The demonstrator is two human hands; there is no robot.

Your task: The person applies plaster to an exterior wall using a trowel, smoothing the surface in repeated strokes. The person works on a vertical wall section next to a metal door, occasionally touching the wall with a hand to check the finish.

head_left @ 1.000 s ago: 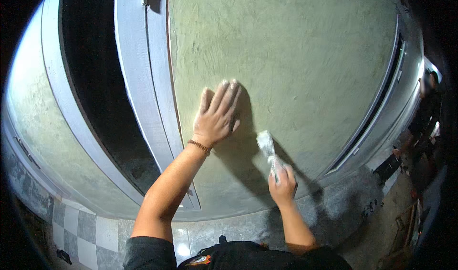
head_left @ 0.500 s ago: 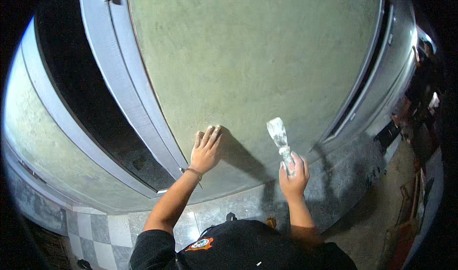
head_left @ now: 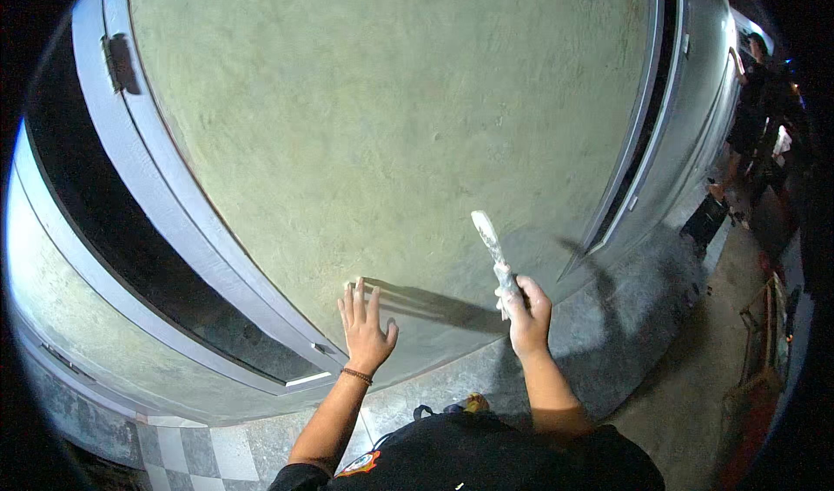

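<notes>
In my right hand (head_left: 530, 319) is a putty knife (head_left: 489, 237), its blade and handle smeared with pale filler. Fingers wrap round the handle, and the blade points up and slightly left, turned nearly edge-on to the view. My left hand (head_left: 366, 330) is open with its fingers spread, close to the lower part of the greenish plastered wall (head_left: 391, 118); whether the fingertips touch it I cannot tell. A brown beaded bracelet circles the left wrist. Shadows of the hand stretch right across the wall.
A pale door frame (head_left: 165, 170) with a hinge borders a dark opening (head_left: 113, 196) on the left. Another narrow framed opening (head_left: 638, 118) stands right. Checkered tiles (head_left: 200, 452) lie at lower left, grey floor (head_left: 599, 343) at right. A person (head_left: 754, 83) is at far right.
The left hand has turned and spread its fingers, sitting lower in view. The putty knife has rotated from flat-on toward edge-on. The view has shifted, moving the left frame further left.
</notes>
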